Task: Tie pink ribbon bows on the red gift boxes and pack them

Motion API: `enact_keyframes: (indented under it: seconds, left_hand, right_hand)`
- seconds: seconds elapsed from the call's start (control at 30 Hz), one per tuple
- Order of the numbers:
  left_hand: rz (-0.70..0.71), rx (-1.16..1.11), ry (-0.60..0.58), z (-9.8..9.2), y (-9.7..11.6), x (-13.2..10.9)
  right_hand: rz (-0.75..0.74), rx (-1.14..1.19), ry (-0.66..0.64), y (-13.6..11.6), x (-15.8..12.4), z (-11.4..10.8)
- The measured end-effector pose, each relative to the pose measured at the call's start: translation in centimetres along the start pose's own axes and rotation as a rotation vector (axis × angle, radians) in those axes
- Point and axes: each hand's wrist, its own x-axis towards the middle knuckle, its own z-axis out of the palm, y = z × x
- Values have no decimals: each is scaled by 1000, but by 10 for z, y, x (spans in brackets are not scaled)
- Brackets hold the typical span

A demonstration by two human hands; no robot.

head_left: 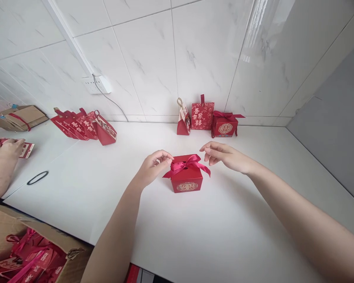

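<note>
Near the middle of the worktop (pixel 171 232), a red box (pixel 186 186) is standing upright, its pink bow (pixel 184 166) lying across the top, probably giving both hands easy access. The left hand (pixel 153 167) is curving loosely beside the bow's left side, apparently gripping nothing; whether its fingertips are touching, I cannot tell. The right hand (pixel 221 154) is hovering unclenched and empty, just apart from the box. By the far wall (pixel 144 70), three red packages (pixel 202 118) are standing together, seemingly leaving room for working; at near left, a carton (pixel 6 226) is holding more.
</note>
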Motion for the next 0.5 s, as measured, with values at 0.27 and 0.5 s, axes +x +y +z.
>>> enact_keyframes:
  seconds: [0.27, 0.5]
  left_hand:
    - [-138, -139, -204, 6, 1, 0]
    - [-150, -215, -270, 5, -4, 3]
  right_hand:
    - [39, 74, -283, -6, 24, 4]
    - [17, 232, -312, 8, 25, 7]
